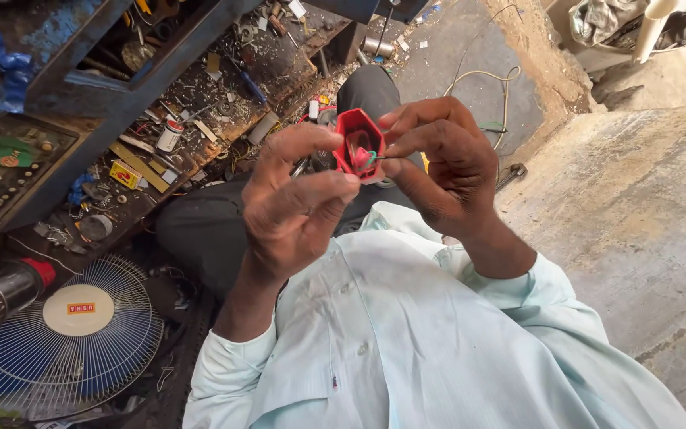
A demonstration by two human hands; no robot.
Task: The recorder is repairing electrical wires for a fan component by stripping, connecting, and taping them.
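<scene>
The left hand [295, 202] is curling its fingers and thumb tight around the left side of a small red plastic case [356, 143], holding it up in front of the chest. The right hand [442, 163] is bending in from the right, and its thumb and first finger are pinching a thin green wire [371, 158] sticking out of the case. Both wrists are lifting up over the pale shirt [406, 334]. A fan with a wire guard [65, 342] is lying near on the left.
</scene>
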